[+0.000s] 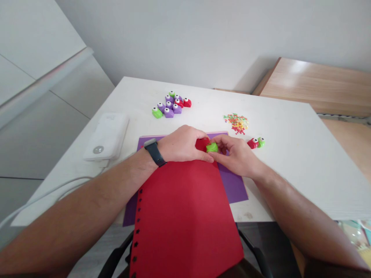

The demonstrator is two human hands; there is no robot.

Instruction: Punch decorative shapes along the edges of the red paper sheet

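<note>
A large red sheet of paper (182,204) hangs over the table's front edge, with star-shaped holes along its left side. At its far right corner is a green craft punch (212,147). My right hand (236,154) pinches this punch from the right, between thumb and fingers. From the left, my left hand (185,143) curves around the far end of the sheet, its thumb on the paper against the punch. Most of its fingers are hidden beneath. Purple paper (233,189) lies under the red sheet on the white table (290,181).
Several purple, green and red punches (169,112) are grouped at the back left. A red punch (252,143) and another green punch (261,142) stand at right, near a pile of colourful paper cutouts (237,122). A white power bank (107,135) with a cable lies left.
</note>
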